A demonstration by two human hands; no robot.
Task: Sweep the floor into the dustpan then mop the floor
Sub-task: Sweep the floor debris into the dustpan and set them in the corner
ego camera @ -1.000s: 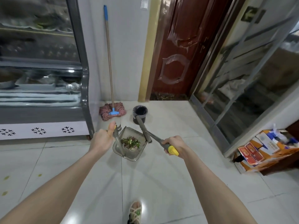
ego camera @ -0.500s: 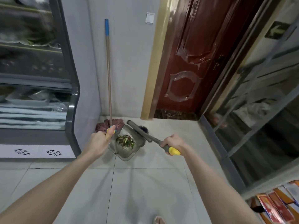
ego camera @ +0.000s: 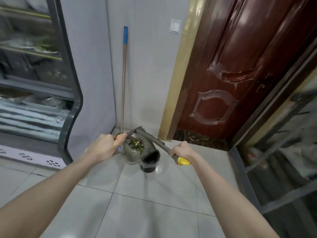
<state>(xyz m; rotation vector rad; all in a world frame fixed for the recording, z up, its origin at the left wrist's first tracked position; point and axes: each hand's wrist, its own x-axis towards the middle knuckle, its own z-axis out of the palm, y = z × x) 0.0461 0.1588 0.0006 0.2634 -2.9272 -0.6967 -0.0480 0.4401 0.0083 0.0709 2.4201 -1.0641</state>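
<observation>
Left hand (ego camera: 104, 145) clamped on grey plastic dustpan (ego camera: 132, 157) handle, scrap-laden pan just above small black bin (ego camera: 149, 166). Right hand (ego camera: 182, 151) grips yellow-ended grey brush (ego camera: 154, 140), long axis slanting over pan. Blue-tipped wooden mop (ego camera: 123, 83) upright behind bin, nearer left hand.

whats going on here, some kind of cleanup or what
A person is partway through cleaning the floor. The left hand grips the handle of the dustpan, which holds a pile of green scraps. The right hand grips a short brush whose head lies across the pan's far edge. The pan appears to be held just above a small black bin. The mop leans in the corner, so mopping has not begun.
</observation>
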